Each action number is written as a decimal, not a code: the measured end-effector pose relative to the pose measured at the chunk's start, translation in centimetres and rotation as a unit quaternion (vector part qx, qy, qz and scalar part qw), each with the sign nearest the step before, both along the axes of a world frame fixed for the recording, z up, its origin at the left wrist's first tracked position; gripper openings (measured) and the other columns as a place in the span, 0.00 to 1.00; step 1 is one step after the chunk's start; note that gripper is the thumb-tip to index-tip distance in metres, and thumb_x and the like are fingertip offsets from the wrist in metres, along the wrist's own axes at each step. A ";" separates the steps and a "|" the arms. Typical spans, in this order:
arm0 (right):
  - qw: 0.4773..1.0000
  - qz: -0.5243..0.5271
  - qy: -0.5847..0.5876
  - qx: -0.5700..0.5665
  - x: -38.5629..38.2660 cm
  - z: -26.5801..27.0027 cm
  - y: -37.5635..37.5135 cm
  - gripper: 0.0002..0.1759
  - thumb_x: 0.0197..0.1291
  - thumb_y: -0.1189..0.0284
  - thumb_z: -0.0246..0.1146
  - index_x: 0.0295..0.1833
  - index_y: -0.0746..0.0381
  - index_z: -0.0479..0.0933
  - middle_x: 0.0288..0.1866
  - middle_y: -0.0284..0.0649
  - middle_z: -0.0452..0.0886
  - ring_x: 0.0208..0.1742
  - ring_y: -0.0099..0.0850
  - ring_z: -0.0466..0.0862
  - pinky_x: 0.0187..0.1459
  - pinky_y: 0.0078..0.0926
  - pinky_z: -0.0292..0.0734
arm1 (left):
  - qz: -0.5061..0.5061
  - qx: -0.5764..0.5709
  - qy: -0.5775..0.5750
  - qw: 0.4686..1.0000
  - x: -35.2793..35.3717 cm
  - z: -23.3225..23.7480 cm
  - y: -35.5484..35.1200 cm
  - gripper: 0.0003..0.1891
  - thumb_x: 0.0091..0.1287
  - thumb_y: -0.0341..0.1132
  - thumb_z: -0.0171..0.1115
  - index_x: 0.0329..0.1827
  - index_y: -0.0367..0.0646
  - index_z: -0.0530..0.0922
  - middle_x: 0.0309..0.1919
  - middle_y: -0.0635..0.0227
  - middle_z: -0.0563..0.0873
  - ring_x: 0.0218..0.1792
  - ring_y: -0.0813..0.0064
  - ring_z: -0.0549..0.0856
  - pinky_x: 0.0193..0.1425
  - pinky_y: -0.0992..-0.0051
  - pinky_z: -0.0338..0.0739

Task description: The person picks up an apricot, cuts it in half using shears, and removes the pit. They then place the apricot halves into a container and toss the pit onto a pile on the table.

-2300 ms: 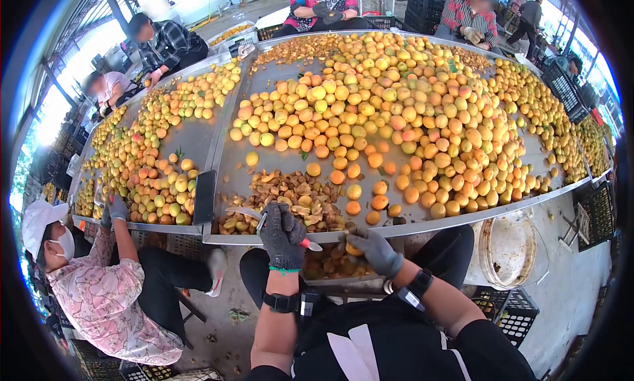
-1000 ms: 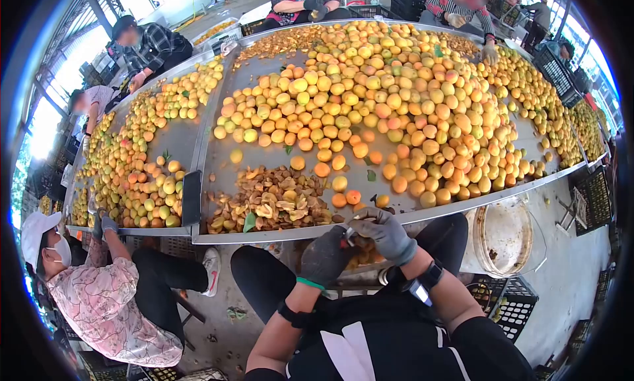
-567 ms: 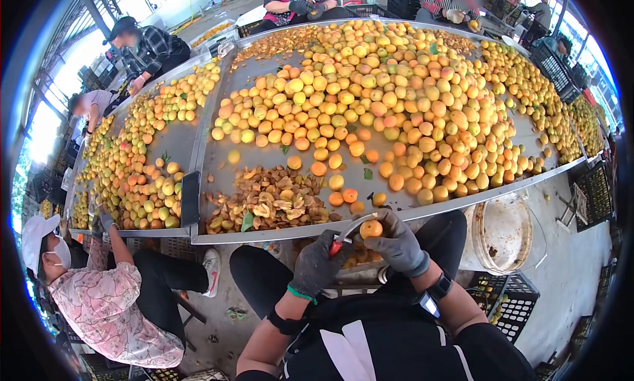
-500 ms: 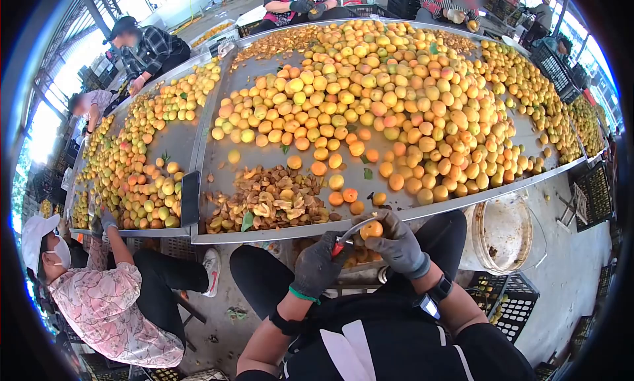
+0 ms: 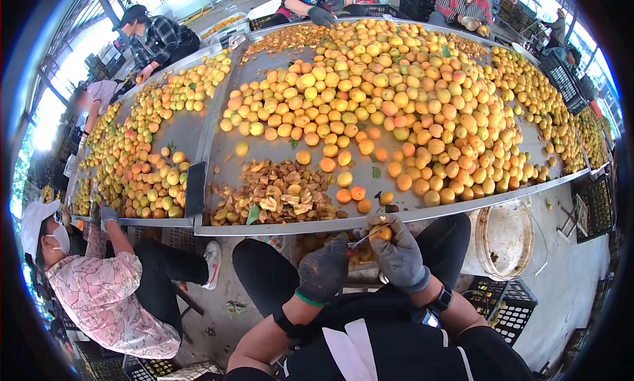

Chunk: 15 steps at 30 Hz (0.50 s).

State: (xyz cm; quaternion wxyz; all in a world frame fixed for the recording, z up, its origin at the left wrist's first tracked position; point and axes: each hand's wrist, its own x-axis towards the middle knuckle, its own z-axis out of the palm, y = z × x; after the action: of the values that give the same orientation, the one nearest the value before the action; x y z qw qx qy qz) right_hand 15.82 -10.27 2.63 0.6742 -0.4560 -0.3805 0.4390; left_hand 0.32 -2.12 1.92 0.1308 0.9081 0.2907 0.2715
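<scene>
My left hand, in a dark glove, is closed around a small red-handled knife with a thin metal blade. Its blade lies across an orange-yellow apricot that my gloved right hand grips between fingers and thumb. Both hands are close together in front of the metal table's near edge, above my lap. Just beyond the edge is a heap of brownish apricot pieces, with a few whole apricots to its right. A large pile of whole apricots spreads over the table behind.
A dirty white bucket stands right of my knee, with black crates beside it. A black phone-like slab rests at the table divider. A co-worker in a pink patterned shirt sits to my left; others sit around the table.
The knife blade has shifted from curving over the top of the apricot to lying across its face. My left hand has turned and dropped slightly. The view has shifted a little.
</scene>
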 end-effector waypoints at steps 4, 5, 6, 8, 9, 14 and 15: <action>0.996 0.039 0.072 -0.023 -0.1 0.1 0.4 0.19 0.68 0.72 0.57 0.62 0.60 0.65 0.54 0.34 0.71 0.57 0.27 0.73 0.63 0.35 0.70 | 0.014 -0.057 0.011 0.998 -0.1 -1.2 -0.7 0.14 0.57 0.31 0.63 0.46 0.41 0.76 0.22 0.59 0.80 0.22 0.57 0.81 0.25 0.60 0.74; 0.992 0.042 0.114 -0.019 -0.3 0.3 0.6 0.18 0.68 0.72 0.57 0.61 0.60 0.65 0.54 0.34 0.71 0.57 0.27 0.73 0.62 0.35 0.71 | 0.015 -0.058 0.011 0.998 -0.1 -1.5 -0.8 0.14 0.57 0.31 0.63 0.46 0.41 0.76 0.22 0.59 0.80 0.22 0.57 0.81 0.25 0.60 0.74; 0.987 0.045 0.155 -0.016 -0.6 0.5 0.8 0.18 0.68 0.72 0.57 0.60 0.60 0.65 0.54 0.34 0.71 0.57 0.27 0.73 0.62 0.35 0.71 | 0.020 -0.058 0.009 0.998 0.0 -1.8 -0.8 0.14 0.57 0.31 0.62 0.47 0.41 0.75 0.21 0.59 0.80 0.22 0.57 0.81 0.24 0.59 0.74; 0.978 0.051 0.200 -0.029 -0.8 1.3 1.2 0.18 0.67 0.73 0.58 0.60 0.60 0.65 0.55 0.34 0.71 0.58 0.28 0.73 0.61 0.35 0.71 | 0.027 -0.058 0.005 0.998 0.0 -2.5 -0.7 0.14 0.58 0.31 0.62 0.48 0.41 0.75 0.21 0.58 0.80 0.22 0.56 0.81 0.24 0.59 0.74; 0.967 0.056 0.245 -0.040 -0.8 1.7 1.4 0.18 0.67 0.73 0.58 0.60 0.60 0.65 0.56 0.35 0.71 0.58 0.28 0.73 0.61 0.35 0.72 | 0.025 -0.061 0.001 0.998 0.1 -2.7 -0.5 0.14 0.58 0.32 0.61 0.48 0.42 0.74 0.20 0.58 0.79 0.21 0.56 0.81 0.24 0.58 0.74; 0.980 0.057 0.181 -0.059 0.5 -1.8 2.4 0.21 0.66 0.76 0.59 0.62 0.65 0.64 0.51 0.35 0.76 0.52 0.24 0.78 0.54 0.24 0.75 | 0.015 -0.136 0.033 0.990 0.8 -2.0 0.6 0.13 0.64 0.39 0.61 0.43 0.41 0.72 0.23 0.54 0.82 0.26 0.50 0.83 0.28 0.56 0.76; 0.982 0.056 0.151 -0.094 1.0 -2.4 2.5 0.20 0.65 0.76 0.60 0.61 0.65 0.65 0.50 0.35 0.76 0.51 0.24 0.79 0.52 0.24 0.76 | 0.013 -0.163 0.047 0.985 0.9 -1.9 0.8 0.15 0.64 0.41 0.60 0.44 0.40 0.71 0.24 0.53 0.82 0.28 0.49 0.83 0.29 0.56 0.76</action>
State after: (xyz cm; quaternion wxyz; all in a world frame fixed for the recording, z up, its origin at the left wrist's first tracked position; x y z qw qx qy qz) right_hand 16.83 -7.74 0.19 0.6521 -0.4243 -0.2564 0.5736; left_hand 1.18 -1.37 -0.02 0.2599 0.8823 0.3489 0.1794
